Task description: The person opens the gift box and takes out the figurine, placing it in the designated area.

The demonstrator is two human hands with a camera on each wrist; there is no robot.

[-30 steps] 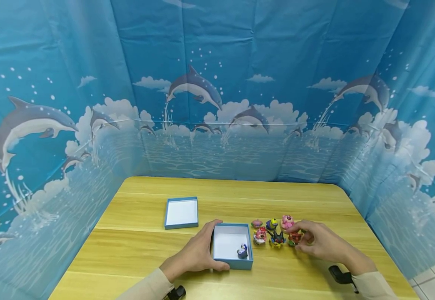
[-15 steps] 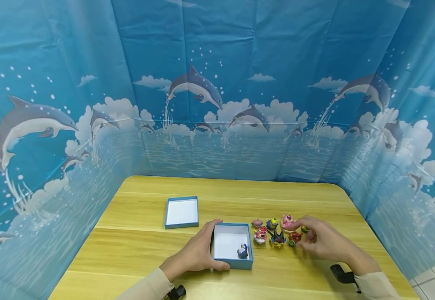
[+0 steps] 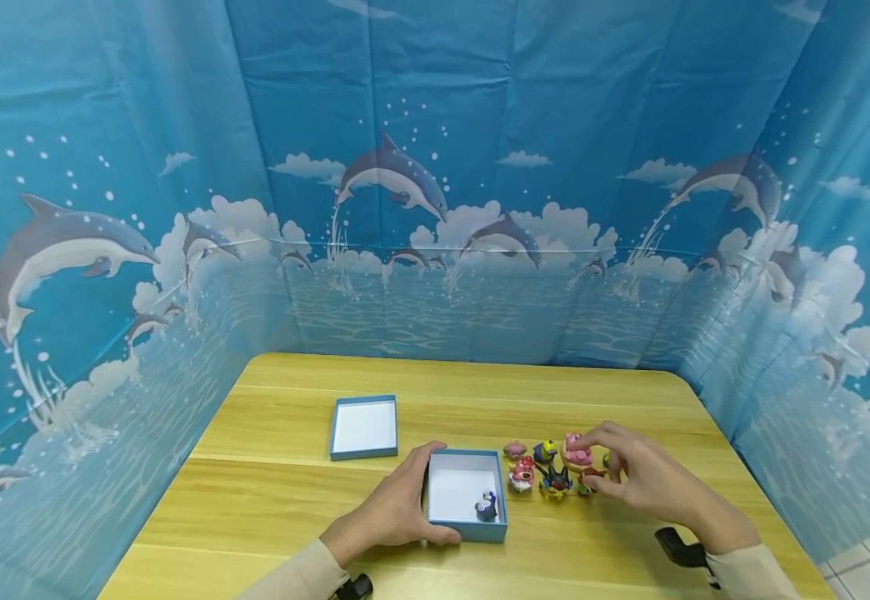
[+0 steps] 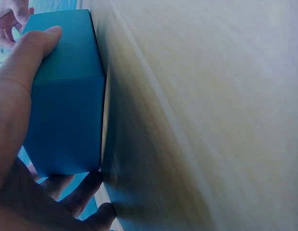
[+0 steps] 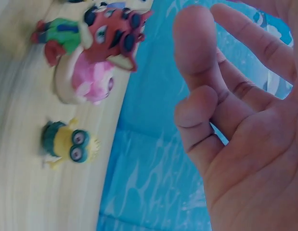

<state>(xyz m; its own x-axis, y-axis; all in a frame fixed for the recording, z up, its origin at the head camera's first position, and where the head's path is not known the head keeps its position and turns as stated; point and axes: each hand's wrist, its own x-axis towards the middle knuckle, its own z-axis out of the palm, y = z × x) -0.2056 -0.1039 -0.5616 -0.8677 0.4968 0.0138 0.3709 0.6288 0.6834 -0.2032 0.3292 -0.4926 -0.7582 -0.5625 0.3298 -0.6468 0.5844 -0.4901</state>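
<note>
My left hand [image 3: 393, 504] grips the left side of a blue box [image 3: 469, 531], thumb on its front wall and fingers round the back. Inside the box, at its right front, is a small penguin figure [image 3: 486, 506]. My right hand [image 3: 648, 475] hovers over the right end of a group of toy figures, thumb and fingers apart with nothing between them. Nearest to it are a red fox figure [image 5: 112, 36] in green clothes, a pink bear figure [image 5: 88, 79] and a yellow minion figure [image 5: 74, 142]. In the head view, the hand partly hides the fox and the minion.
Between box and right hand stand a red-and-white figure with a pink face [image 3: 522, 475], a black pointy-eared figure [image 3: 555, 482], a yellow-and-blue figure [image 3: 545, 451] and a small pink figure [image 3: 514, 450]. A blue-edged lid [image 3: 363, 427] lies behind the box to the left.
My right hand lifts slightly off to the right, then comes back over the fox figure, covering more of it. The left hand and the box keep their place.
</note>
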